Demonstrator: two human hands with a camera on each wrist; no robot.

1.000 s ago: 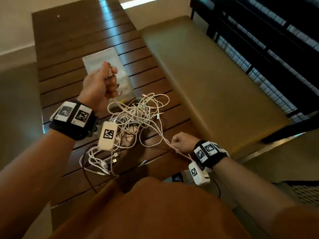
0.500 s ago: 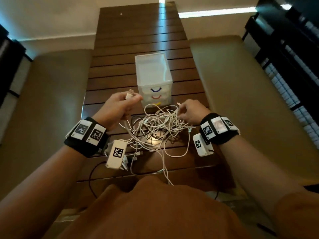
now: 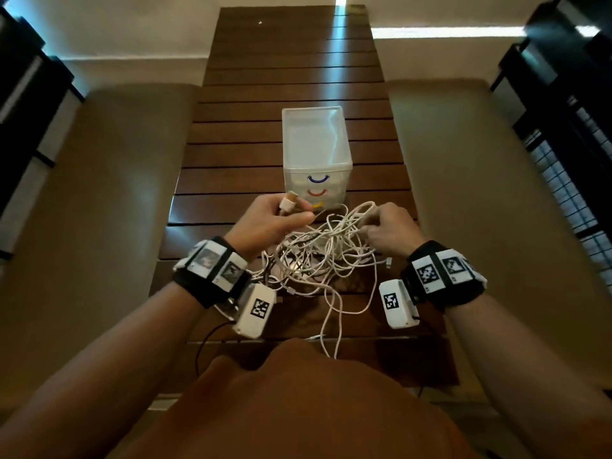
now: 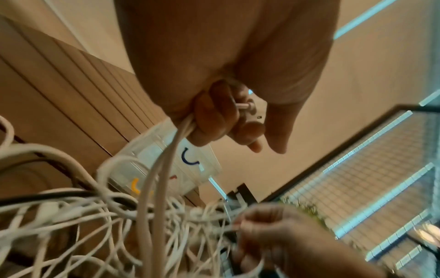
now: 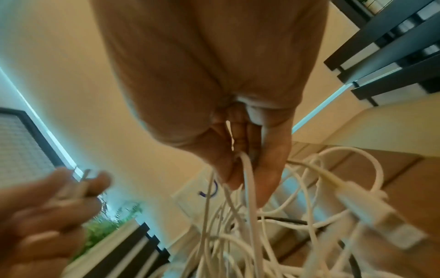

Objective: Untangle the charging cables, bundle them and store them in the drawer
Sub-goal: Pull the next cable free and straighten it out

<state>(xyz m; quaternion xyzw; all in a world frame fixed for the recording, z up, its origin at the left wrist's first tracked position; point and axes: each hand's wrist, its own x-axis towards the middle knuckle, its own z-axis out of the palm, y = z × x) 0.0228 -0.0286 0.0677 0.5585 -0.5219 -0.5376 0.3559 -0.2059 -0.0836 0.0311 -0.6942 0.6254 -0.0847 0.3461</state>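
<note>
A tangle of white charging cables point(image 3: 326, 256) lies on the slatted wooden table point(image 3: 291, 77) between my hands. My left hand point(image 3: 275, 218) grips a white USB plug point(image 3: 288, 204) and its cable above the tangle's left side; in the left wrist view the fingers point(image 4: 212, 116) curl round the plug point(image 4: 250, 111) and cords. My right hand point(image 3: 385, 228) pinches several white cords at the tangle's right side, seen close in the right wrist view point(image 5: 245, 165). Just beyond the hands stands a small clear drawer unit point(image 3: 316, 154) with blue, red and yellow handles, its drawers closed.
Padded tan benches point(image 3: 109, 200) run along both sides of the table. Dark window frames point(image 3: 569, 120) line the right edge. A loose plug point(image 5: 390, 229) dangles near the right wrist camera. A black cable point(image 3: 205, 342) trails off the near table edge.
The view swung from the table's right side to centred on the drawer unit. My right hand rose from the near table edge to the tangle's right side; the left still holds its plug.
</note>
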